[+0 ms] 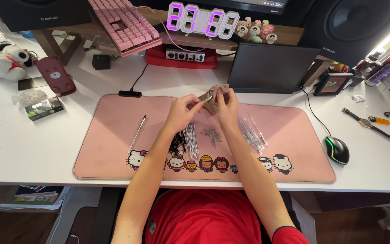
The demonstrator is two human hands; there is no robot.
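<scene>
Tabletop (46,149): we see a white surface carrying everything below.
Desk mat (113,135): pink, wide, with a row of cartoon figures along its near edge; both forearms lie across it.
Dark screen (269,68): stands tilted just behind the mat, right of centre.
Keyboard (125,22): pink, propped at a slant on the wooden riser at the back.
Digital clock (202,20): white, lit in purple, beside the keyboard.
Mouse (337,150): black with a green glow, just off the mat's right edge.
Left hand (182,113): raised over the mat's far middle; its fingers are pressed together, pinching a thin clear tube against the pouch.
Right hand (227,106): touching the left, its fingers pinching the pouch from the right.
Pouch (212,97): small, tan, soft; we find it held between both hands above the mat, near the screen.
Clear tubes (251,133): a loose heap on the mat beside the right forearm.
Thin rods (190,140): a bundle between the forearms.
Springs (211,135): a small tangled pile just right of the rods.
Pen (137,133): clear, lying alone on the mat's left part.
</scene>
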